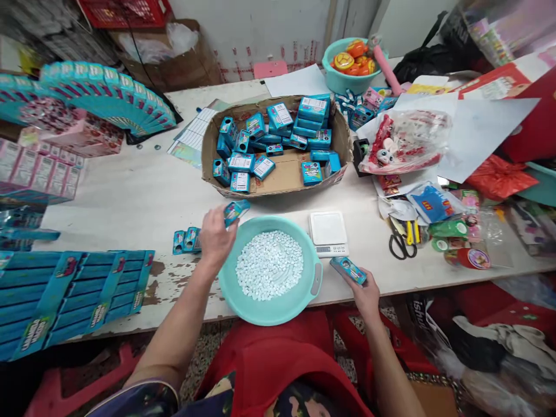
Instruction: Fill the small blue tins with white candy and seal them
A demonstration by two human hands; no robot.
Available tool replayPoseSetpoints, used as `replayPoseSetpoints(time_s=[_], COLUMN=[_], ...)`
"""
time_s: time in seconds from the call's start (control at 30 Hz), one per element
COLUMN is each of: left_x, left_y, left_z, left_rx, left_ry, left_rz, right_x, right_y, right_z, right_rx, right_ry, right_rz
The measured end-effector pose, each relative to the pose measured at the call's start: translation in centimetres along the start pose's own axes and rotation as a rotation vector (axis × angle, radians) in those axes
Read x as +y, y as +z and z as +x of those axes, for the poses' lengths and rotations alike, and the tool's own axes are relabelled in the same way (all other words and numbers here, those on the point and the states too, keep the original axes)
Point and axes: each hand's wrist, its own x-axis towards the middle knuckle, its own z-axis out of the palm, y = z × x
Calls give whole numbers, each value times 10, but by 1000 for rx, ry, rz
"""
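Observation:
My left hand (216,234) is closed around a small blue candy box (234,212), held over the left rim of a turquoise basin (270,315). Pale tablet candies (269,263) lie heaped inside the basin. My right hand (366,289) grips another blue candy box (348,270) just right of the basin, near the table's front edge. Left of the basin, partly behind my left hand, stand several blue boxes (186,241). A worn cardboard carton (278,174) behind the basin holds many more blue boxes. To the basin's right sits a small white kitchen scale (328,229).
Display trays of blue boxes (65,301) line the left side. At right lie black-handled scissors (402,245), a yellow cutter (412,231) and bagged toys (408,142). Toward the back stands a turquoise bucket (347,82) of orange balls. The front edge runs below the basin.

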Motion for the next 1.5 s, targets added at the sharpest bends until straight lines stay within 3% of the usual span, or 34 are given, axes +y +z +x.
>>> replayPoseSetpoints(time_s=[0.13, 0.2, 0.27, 0.33, 0.4, 0.47, 0.57, 0.67, 0.8, 0.9, 1.03, 1.13, 1.2, 1.27, 1.33, 1.4, 1.5], left_x=[-61, -78, -85, -81, -66, -46, -20, -13, -26, -35, -38, -51, -69, -90, -108, -120, -126], left_y=[34, 49, 52, 45, 37, 35, 48, 63, 61, 54, 45, 30, 18, 8, 4, 8, 20], left_z=[5, 6, 4, -6, -25, -51, -91, -112, -107, -100, -90, -70, -49, -25, -4, 12, 21], left_rx=[-233, -337, -323, -218, -233, -429, -710, -850, -925, -931, -921, -902, -794, -636, -514, -473, -515], left_ry=[-258, -349, -370, -296, -156, -19, 103, 153, 212, 209, 116, -61, -219, -309, -301, -229, -124], left_rz=[114, 96, 76, 86, 124, 146, 150, 164, 140, 77, -179, -371, -425, -331, -141, 33, 172], right_x=[-3, -5, -4, -1, 5, 10, 15, 17, 16, 12, 4, 1, 2, 4, 6, 6, 4], right_y=[1, 3, 4, 4, 4, 4, 4, 4, 2, 3, 5, 5, 5, 4, 4, 4, 4], right_z=[-4, -6, -6, -6, -4, -2, -1, -2, -6, -9, -11, -12, -12, -12, -12, -12, -13], right_rx=[38, 54, 62, 67, 79, 94, 118, 122, 152, 176, 187, 175, 168, 172, 182, 188, 180], right_ry=[7, 3, 0, 3, 3, -2, 3, 11, 18, 41, 59, 50, 37, 34, 42, 48, 49], right_rz=[-10, -24, -45, -62, -54, -33, -20, -11, 15, -4, -30, -47, -59, -75, -89, -90, -74])
